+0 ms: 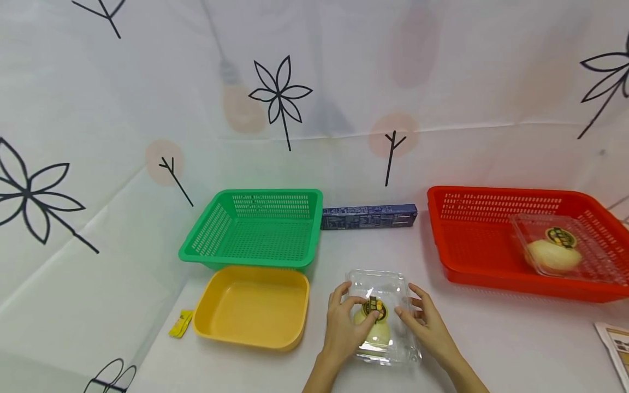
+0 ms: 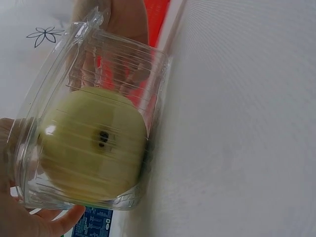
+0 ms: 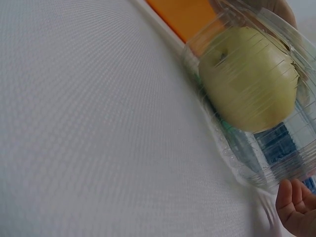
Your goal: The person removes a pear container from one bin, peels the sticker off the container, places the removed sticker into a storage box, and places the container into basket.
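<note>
A clear plastic clamshell box point(image 1: 383, 278) lies on the white table with a pale yellow-green fruit point(image 2: 94, 148) inside. A round black-and-yellow sticker point(image 1: 375, 309) is on its lid. My left hand point(image 1: 342, 327) holds the box's left side, thumb and a finger over the sticker. On the right side, my right hand point(image 1: 426, 327) grips the box edge with thumb on top and fingers curled at the rim. In the right wrist view the fruit point(image 3: 247, 79) shows through the ribbed plastic wall.
A yellow tray point(image 1: 250, 308) and a green basket point(image 1: 316, 229) stand left. At right, a red basket point(image 1: 472, 275) holds another boxed fruit point(image 1: 555, 254). A dark blue box point(image 1: 368, 216) lies at the back. Left lies a small yellow packet point(image 1: 181, 323); a framed item point(image 1: 616, 344) lies right.
</note>
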`<state>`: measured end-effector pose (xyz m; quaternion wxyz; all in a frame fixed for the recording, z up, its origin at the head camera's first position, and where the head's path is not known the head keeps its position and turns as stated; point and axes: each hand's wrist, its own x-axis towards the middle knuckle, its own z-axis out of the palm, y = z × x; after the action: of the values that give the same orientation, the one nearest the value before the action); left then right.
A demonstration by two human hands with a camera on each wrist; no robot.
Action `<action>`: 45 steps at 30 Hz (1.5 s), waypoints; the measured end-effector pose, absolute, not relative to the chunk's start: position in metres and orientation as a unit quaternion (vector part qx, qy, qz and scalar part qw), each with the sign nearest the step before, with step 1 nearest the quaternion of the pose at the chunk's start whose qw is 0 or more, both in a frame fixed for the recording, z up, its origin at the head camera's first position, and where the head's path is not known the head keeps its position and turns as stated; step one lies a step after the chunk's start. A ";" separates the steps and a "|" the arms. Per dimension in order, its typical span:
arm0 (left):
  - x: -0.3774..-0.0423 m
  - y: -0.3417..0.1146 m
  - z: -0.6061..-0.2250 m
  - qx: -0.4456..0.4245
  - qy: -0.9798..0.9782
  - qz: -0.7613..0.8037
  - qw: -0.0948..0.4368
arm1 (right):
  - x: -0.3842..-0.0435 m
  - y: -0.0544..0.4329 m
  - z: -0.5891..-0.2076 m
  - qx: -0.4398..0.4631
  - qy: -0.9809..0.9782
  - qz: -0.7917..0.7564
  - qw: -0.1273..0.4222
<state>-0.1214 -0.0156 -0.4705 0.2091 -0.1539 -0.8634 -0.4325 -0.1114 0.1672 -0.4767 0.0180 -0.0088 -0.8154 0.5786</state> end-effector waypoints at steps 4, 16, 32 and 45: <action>-0.121 -0.016 -0.470 -0.156 -0.866 -0.428 0.208 | -0.111 0.167 -0.477 -0.012 -0.818 0.575 0.015; -0.124 -0.016 -0.473 -0.166 -0.859 -0.433 0.219 | -0.112 0.167 -0.477 -0.002 -0.822 0.568 0.033; -0.128 -0.020 -0.468 -0.169 -0.863 -0.441 0.179 | -0.112 0.168 -0.478 0.001 -0.821 0.570 0.037; -0.153 -0.018 -0.463 -0.205 -0.882 -0.398 0.147 | -0.112 0.169 -0.480 0.003 -0.822 0.569 0.040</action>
<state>-0.1528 -0.0185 -0.4635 0.1470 -0.2052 -0.8819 -0.3981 -0.1124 0.1691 -0.4803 0.0400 0.0030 -0.8217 0.5685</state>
